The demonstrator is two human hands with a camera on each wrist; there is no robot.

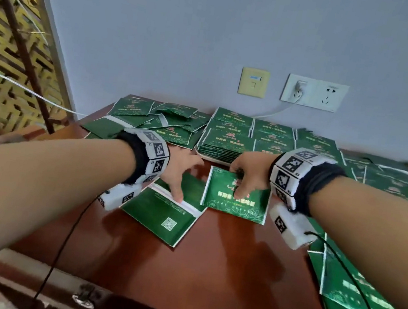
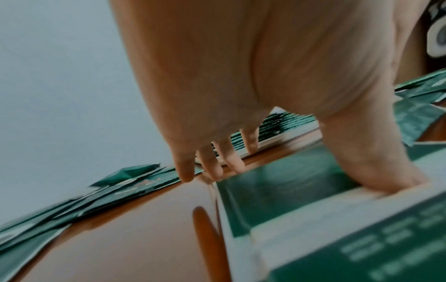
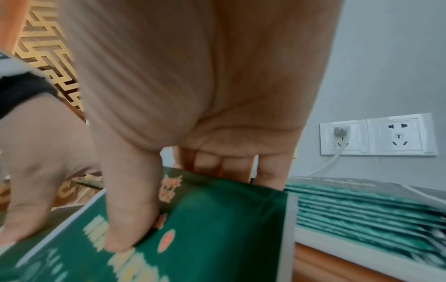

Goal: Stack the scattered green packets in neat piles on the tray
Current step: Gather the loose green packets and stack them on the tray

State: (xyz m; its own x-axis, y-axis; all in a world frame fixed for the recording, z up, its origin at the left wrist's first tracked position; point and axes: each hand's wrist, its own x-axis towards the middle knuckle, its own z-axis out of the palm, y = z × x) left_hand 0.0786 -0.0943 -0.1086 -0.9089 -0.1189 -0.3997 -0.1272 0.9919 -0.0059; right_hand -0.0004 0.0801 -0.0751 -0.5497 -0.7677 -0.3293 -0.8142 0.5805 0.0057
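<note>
My right hand pinches a green packet, printed side up, just above the brown table; the thumb lies on its face and the fingers curl behind its far edge. My left hand is spread over two overlapping packets. Its thumb presses the white strip of a face-down packet, and its fingers stretch out straight. Just beyond both hands stand neat piles of green packets on a white tray.
Loose green packets lie scattered at the back left and along the right side. Wall sockets with a plugged white cable sit behind the tray. The table's front edge is near me. A lattice screen stands at left.
</note>
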